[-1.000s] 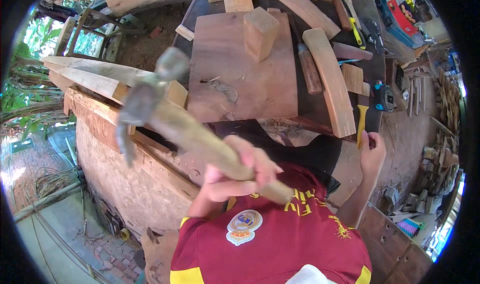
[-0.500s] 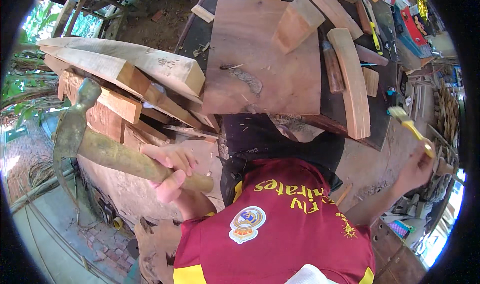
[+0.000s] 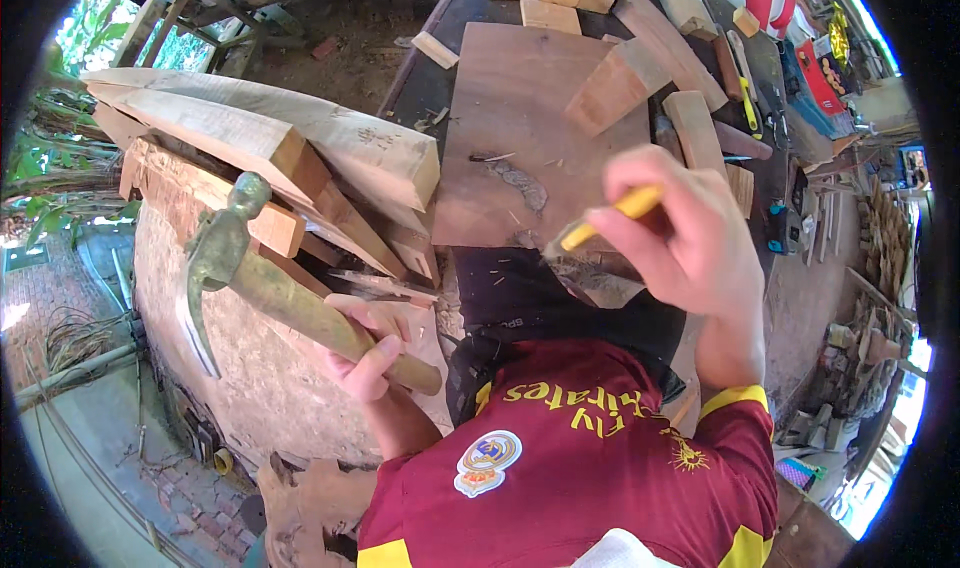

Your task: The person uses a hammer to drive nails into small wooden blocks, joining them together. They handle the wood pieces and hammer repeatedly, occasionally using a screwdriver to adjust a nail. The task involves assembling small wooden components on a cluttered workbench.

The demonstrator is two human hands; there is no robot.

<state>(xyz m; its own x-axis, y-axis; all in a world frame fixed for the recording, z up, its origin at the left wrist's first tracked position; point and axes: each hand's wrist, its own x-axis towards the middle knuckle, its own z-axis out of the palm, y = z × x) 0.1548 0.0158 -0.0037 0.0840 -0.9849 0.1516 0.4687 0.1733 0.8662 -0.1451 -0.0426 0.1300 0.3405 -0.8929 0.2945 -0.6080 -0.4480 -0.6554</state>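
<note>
So the left hand (image 3: 370, 348) is wrapped around the wooden handle of a hammer (image 3: 300, 303), fingers closed and thumb lying along it, with the metal head up and to the left and the claw pointing down toward the near side. Right hand (image 3: 690, 243) is up in front of the chest, fingers curled shut on the yellow handle of a brush (image 3: 640, 201), whose bristle end is a pale blur by the near edge of the board (image 3: 485, 98). Can't tell if the bristles actually touch the board. That board lies flat on a dark table (image 3: 440, 86), with a dark patch of debris (image 3: 520, 183) in its nearer half and a chunky block (image 3: 618, 88) sitting toward the far right corner. Just right of the board there's a curved piece (image 3: 692, 123) of wood (partly hidden behind the right hand, so I can't see its whole length), then a yellow-handled tool (image 3: 748, 103) further over and a tape measure (image 3: 785, 230) near the table's right side. Over on the left, thick beams (image 3: 350, 143) lie beside the board, with the hammer head on their near side in the view.
</note>
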